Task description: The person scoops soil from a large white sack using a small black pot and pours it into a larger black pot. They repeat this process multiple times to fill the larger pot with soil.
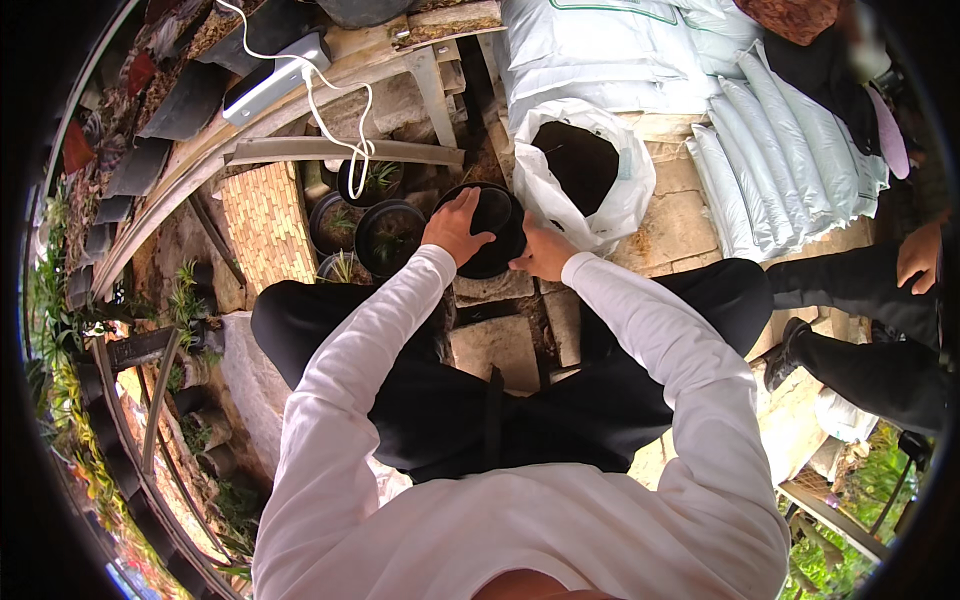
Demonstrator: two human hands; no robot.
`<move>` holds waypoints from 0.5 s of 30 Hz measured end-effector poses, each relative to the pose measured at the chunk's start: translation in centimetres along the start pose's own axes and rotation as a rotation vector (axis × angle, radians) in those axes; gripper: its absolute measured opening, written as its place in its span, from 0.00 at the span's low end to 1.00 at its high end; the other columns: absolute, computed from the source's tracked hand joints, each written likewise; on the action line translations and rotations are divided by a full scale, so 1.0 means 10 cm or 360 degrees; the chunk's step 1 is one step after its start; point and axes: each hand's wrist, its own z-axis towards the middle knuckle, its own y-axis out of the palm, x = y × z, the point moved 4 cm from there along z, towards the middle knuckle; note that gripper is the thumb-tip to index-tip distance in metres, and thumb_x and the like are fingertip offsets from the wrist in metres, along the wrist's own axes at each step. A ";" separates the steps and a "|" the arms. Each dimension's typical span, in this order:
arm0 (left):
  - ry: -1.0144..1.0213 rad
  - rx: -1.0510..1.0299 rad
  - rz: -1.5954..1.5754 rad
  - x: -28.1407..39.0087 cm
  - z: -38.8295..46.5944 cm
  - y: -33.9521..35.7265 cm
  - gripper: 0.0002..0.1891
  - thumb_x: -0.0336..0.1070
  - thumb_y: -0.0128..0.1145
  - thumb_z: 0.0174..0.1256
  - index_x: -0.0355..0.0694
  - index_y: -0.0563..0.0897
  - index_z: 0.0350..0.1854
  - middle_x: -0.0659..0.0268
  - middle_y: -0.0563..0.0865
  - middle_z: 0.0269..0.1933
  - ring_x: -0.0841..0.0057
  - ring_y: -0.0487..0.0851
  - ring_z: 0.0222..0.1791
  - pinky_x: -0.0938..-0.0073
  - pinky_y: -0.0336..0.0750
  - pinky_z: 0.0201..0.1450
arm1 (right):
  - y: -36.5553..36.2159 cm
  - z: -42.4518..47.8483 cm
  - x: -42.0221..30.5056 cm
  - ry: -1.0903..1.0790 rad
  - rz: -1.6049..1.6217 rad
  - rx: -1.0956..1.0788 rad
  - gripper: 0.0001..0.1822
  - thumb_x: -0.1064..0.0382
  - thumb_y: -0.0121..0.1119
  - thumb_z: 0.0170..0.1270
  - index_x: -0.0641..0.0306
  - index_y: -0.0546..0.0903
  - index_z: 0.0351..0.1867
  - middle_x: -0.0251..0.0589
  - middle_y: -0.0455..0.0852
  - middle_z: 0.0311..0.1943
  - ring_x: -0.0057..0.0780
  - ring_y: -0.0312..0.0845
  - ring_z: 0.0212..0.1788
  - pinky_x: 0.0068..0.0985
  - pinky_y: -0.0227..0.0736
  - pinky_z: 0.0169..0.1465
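Observation:
A small black plastic pot (493,210) sits inside or on top of a larger black plastic pot (491,264) on the paving before me. My left hand (454,225) grips the left rims, thumb reaching over the smaller pot. At the larger pot's right side, my right hand (546,251) holds its rim, thumb and fingers around it. Just right of them stands an open white sack (637,161) with dark soil (576,166) inside. Several black pots with small green plants (390,238) are grouped to the left. What lies inside the larger pot is hidden.
Full white sacks (592,45) are stacked behind the open one, with more leaning sacks (780,157) at right. A woven mat-like block (270,225) lies left of the plants. A white cable (319,120) hangs from a wooden bench. Another person's leg (862,367) and hand (919,255) are at right.

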 end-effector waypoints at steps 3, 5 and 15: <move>-0.0044 -0.0416 0.0144 -0.02 -0.05 0.17 0.47 0.49 0.74 0.57 0.44 0.64 0.77 0.57 0.69 0.76 0.56 0.78 0.67 0.58 0.76 0.69 | 0.04 0.05 0.08 -0.0081 -0.0005 0.0125 0.58 0.53 0.71 0.63 0.91 0.41 0.73 0.52 0.91 0.34 0.46 0.88 0.43 0.34 0.80 0.48; -0.0115 -0.0342 0.0049 0.03 -0.01 0.11 0.47 0.50 0.75 0.56 0.45 0.64 0.77 0.58 0.68 0.77 0.56 0.79 0.66 0.59 0.76 0.69 | 0.04 0.06 0.09 -0.0045 0.0006 0.0090 0.59 0.54 0.72 0.63 0.92 0.41 0.73 0.52 0.91 0.34 0.46 0.88 0.42 0.33 0.80 0.48; -0.0166 -0.0005 -0.0175 0.09 -0.08 0.13 0.45 0.53 0.74 0.54 0.43 0.68 0.75 0.56 0.71 0.75 0.52 0.79 0.66 0.57 0.75 0.69 | 0.07 0.12 0.13 -0.0058 -0.0111 0.0172 0.58 0.54 0.74 0.60 0.93 0.45 0.72 0.52 0.90 0.31 0.47 0.89 0.41 0.33 0.80 0.46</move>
